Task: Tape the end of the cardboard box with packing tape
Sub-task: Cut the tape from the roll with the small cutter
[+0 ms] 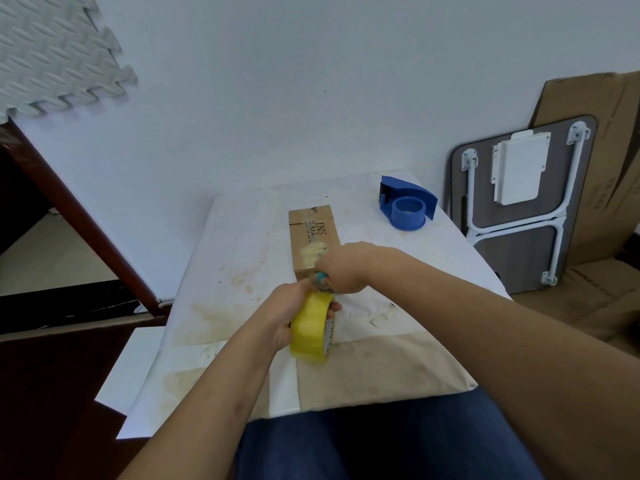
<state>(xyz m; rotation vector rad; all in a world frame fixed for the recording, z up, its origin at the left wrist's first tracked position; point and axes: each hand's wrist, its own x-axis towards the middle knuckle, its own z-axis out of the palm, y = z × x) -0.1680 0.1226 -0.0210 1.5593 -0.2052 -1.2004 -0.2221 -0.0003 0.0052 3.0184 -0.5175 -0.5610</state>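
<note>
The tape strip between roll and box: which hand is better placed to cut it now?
Probably the right hand: it holds a small teal tool at the cardboard box near end, while the left hand grips the yellow tape roll.

A plain pale wall [277, 98] fills the far side under soft, even light. Against it stands a small table [242, 271] under a stained white cover. Right of the table, a folded grey tabletop [519, 265] with white legs leans on the wall, backed by flattened cardboard sheets [606, 150] — more cardboard lies on the floor beneath. Left of the table runs a dark reddish wood frame [86, 220], and above it hang interlocking foam mats [52, 53] (pale grey, ridged) — high on the wall.
</note>
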